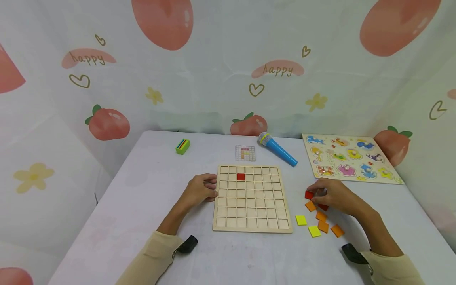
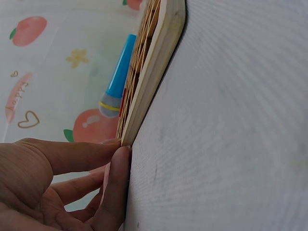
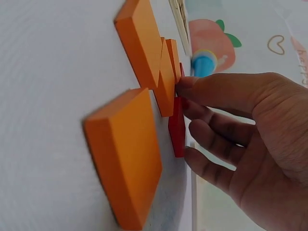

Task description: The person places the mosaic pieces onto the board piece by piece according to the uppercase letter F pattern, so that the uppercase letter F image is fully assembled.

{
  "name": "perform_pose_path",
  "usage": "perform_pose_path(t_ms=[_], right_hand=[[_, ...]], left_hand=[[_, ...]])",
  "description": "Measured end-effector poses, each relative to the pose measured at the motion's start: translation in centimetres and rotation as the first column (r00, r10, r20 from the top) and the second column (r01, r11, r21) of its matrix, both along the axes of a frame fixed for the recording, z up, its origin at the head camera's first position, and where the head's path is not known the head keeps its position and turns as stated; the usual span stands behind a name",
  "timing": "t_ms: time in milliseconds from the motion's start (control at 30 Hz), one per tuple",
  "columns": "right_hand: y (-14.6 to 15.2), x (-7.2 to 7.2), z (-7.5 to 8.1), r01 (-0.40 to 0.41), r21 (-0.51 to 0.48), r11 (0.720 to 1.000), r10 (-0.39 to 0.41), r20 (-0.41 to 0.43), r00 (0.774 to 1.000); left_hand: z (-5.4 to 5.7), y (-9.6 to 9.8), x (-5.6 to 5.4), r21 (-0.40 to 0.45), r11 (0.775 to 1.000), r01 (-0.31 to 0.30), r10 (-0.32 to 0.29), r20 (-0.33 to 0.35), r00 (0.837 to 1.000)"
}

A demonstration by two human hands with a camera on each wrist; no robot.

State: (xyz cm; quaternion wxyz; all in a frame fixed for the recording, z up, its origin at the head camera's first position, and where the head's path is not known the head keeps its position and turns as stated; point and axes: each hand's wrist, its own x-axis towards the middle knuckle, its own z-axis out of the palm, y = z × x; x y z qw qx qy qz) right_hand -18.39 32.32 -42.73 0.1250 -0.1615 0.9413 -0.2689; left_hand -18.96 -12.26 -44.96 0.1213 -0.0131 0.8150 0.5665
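Note:
A square wooden grid board [image 1: 251, 194] lies at mid-table, with one red tile [image 1: 241, 177] in an upper cell. My left hand [image 1: 200, 189] holds the board's left edge; in the left wrist view its thumb and a finger [image 2: 115, 187] meet at the board's rim. To the right of the board, my right hand [image 1: 333, 194] pinches a red tile [image 1: 308, 194] between thumb and index finger, low over the table. Under its palm lies another red tile [image 3: 177, 130], partly hidden in the head view. Several orange tiles [image 1: 323, 226] lie just nearer, beside two yellow tiles [image 1: 301, 220].
Behind the board lie a small printed grid card [image 1: 245, 153] and a blue toy microphone [image 1: 279, 150]. A picture puzzle board [image 1: 350, 158] sits at the back right, a green striped block [image 1: 183, 146] at the back left. A patterned curtain [image 1: 206, 79] hangs behind the table.

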Motion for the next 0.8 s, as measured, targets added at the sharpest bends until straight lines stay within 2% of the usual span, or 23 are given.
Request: perform_pose_path(t_ms=[433, 800], right_hand=[[-0.6, 0.0, 0.0, 0.017, -0.005, 1.0, -0.017, -0.046, 0.999], [-2.0, -0.7, 0.2, 0.0, -0.045, 0.999, -0.003, -0.073, 0.997]], left_hand=[[0.0, -0.1, 0.0, 0.009, 1.0, 0.002, -0.002, 0.005, 1.0], [0.1, 0.0, 0.0, 0.004, 1.0, 0.001, -0.001, 0.012, 1.0]])
